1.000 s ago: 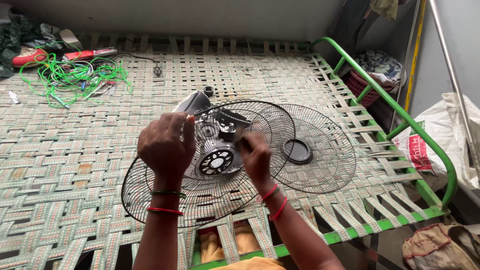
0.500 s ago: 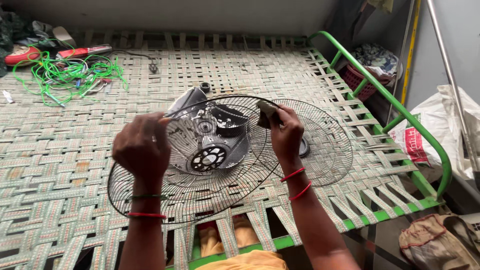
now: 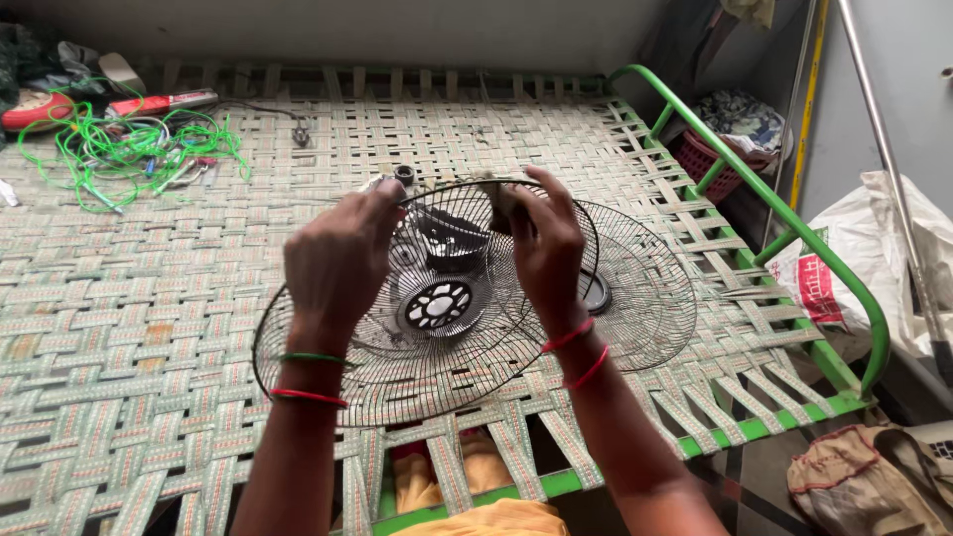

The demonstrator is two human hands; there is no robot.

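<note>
Wire, dark and thin, radial spokes with concentric rings: that's the fan guard (image 3: 397,377), a shallow dome lying tilted on the woven cot (image 3: 129,328), near rim low toward the person, far rim lifted. Both hands sit at that far rim, side by side. Left hand (image 3: 338,263) has fingers curled over the rim at upper left, pinching the wire. Right hand (image 3: 541,243) is closed around a small dark part at the top of the rim; can't tell what the part is. Right is slightly farther along the rim, left nearer the centre hub (image 3: 437,306), a black disc with white cut-outs visible through the mesh. Behind it, a black motor housing (image 3: 452,233). Second guard (image 3: 645,298) lies flat to the right, overlapping the first, with a dark round cap (image 3: 597,295) at its middle. Cot webbing is faded green-and-white strap, frame green tube (image 3: 794,238). Far left: tangled green cord (image 3: 129,149), red-handled tool (image 3: 159,102). Far right: pink basket (image 3: 707,162), white sack (image 3: 844,278).
</note>
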